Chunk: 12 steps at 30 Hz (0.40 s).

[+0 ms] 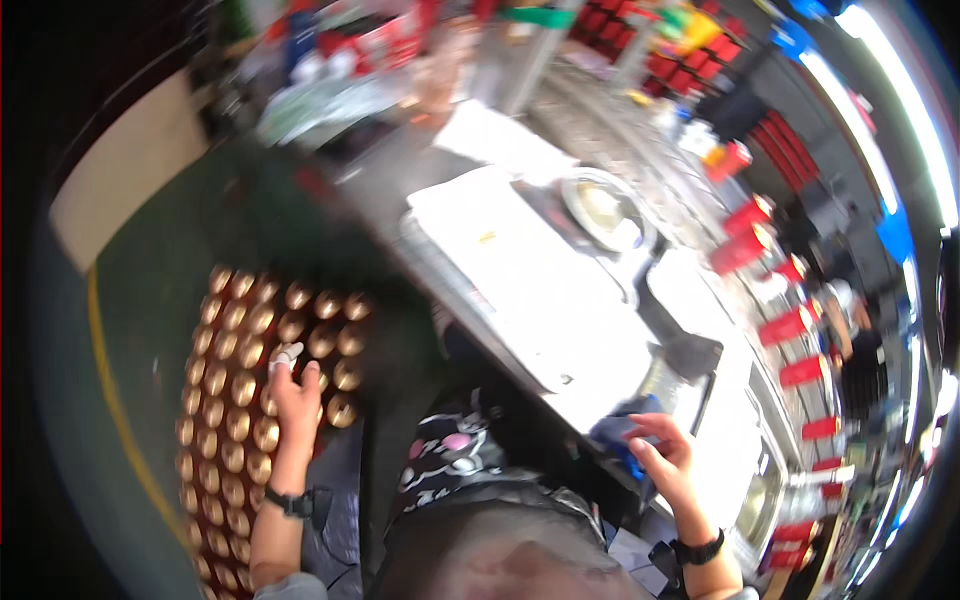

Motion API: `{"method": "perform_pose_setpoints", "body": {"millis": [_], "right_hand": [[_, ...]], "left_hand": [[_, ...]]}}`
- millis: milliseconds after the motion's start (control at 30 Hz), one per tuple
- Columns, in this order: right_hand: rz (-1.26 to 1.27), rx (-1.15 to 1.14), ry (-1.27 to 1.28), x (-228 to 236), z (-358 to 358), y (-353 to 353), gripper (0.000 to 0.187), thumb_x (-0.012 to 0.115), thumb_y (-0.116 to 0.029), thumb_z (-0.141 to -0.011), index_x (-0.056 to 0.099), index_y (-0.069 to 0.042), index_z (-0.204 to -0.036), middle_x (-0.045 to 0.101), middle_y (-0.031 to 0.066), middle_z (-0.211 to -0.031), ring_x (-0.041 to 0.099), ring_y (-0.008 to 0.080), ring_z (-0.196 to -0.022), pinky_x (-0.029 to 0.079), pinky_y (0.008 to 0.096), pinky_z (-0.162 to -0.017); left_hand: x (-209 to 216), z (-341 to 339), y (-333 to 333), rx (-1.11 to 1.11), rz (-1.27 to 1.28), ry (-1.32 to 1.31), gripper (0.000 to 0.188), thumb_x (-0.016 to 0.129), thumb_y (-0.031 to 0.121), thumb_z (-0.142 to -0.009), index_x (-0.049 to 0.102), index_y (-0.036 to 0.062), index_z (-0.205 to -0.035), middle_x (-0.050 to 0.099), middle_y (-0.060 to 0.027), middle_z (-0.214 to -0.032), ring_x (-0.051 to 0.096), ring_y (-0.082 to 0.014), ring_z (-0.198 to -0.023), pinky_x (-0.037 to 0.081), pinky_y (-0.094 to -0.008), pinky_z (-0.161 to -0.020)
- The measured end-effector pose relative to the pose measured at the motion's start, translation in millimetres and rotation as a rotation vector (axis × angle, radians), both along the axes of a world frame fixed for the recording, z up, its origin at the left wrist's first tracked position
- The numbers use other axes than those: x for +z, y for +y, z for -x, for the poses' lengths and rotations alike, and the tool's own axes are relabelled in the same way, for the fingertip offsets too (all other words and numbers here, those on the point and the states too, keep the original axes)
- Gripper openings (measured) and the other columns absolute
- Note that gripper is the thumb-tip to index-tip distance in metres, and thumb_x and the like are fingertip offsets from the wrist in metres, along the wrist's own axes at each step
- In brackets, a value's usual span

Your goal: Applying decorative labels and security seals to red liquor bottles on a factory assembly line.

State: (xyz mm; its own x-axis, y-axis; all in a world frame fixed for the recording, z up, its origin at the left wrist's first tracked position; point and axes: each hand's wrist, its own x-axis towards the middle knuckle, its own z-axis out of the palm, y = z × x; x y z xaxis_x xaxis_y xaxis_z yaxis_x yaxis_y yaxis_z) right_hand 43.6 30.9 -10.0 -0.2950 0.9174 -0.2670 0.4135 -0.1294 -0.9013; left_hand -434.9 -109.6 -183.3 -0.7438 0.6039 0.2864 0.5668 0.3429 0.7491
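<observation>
My left hand [296, 392] reaches down over a tray of gold-coloured caps [232, 400] that stands low at my left, on the dark green floor [160, 260]; its fingers are drawn close together and pinch a small pale piece [286, 353] at their tips, right above the rows, though the blur keeps me from telling what the piece is. The caps sit packed in tight rows, touching one another, and fill the tray from its far edge to where it runs out of view at the lower rim. A yellow line [105, 390] curves along the floor just left of the tray, with bare floor between it and the caps. My right hand [664, 462] is at the near edge of the steel counter [400, 170], fingers curled around a blue cloth [625, 432] and holding it against that edge. A broad white board [530, 280] lies along the counter's front, its long side running flush with the edge, with a narrow dark gap between counter and my apron [470, 500]. Beyond the board a round metal bowl [600, 208] holds something pale, too blurred to name. Red cups [745, 245] stand in a row well beyond the counter, on the right
</observation>
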Motion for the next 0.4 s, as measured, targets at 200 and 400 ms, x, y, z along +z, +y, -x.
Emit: {"method": "perform_pose_setpoints", "body": {"millis": [200,400], "right_hand": [[0.161,-0.406,0.358,5,-72,15,0.039,0.051,-0.031,-0.102,0.07,0.003,-0.097,0.071,0.0103,-0.075,0.06,0.0104,-0.057,0.046,0.0233,-0.054],[-0.186,-0.543,0.333,40,-174,116,0.031,0.062,-0.033,-0.096,0.064,-0.002,-0.091,0.051,0.0002,-0.053,0.047,0.011,-0.044,0.038,0.0227,-0.046]], "left_hand": [[208,-121,189,-0.758,-0.186,0.042,0.032,0.067,0.005,-0.083,0.064,-0.0026,-0.114,0.067,-0.0183,-0.111,0.063,-0.0317,-0.106,0.046,-0.0378,-0.097],[226,-221,308,-1.098,-0.009,0.015,0.039,0.071,0.009,-0.081,0.064,0.0024,-0.119,0.068,-0.0115,-0.106,0.065,-0.0216,-0.1,0.05,-0.0335,-0.09]]}}
